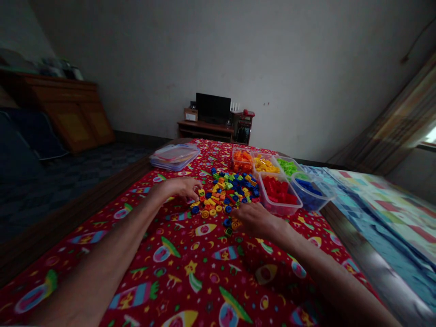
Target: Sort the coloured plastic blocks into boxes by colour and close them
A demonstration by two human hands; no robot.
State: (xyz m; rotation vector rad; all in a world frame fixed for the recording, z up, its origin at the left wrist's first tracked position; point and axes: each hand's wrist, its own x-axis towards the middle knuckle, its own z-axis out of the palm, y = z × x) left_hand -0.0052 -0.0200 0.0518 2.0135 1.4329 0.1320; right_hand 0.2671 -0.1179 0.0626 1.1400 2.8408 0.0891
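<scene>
Two hands are in view, one left hand [180, 188] and one right hand [255, 220], with one heap of loose plastic bricks [225, 195] between them, too many to count. There are five clear tubs of bricks: one orange tub [241, 160], one yellow tub [265, 164], one green tub [288, 166], one red tub [279, 195] and one blue tub [309, 193]. One stack of clear lids [175, 156] holds perhaps three, though its edges blur. Farther back stand one monitor [213, 108], one low desk [204, 131] and one wooden cabinet [73, 113].

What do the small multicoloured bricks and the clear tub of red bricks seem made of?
The small multicoloured toy bricks look like glossy moulded plastic, with bright even colour. The clear rectangular tub looks like translucent plastic, since red bricks show through its walls.
</scene>
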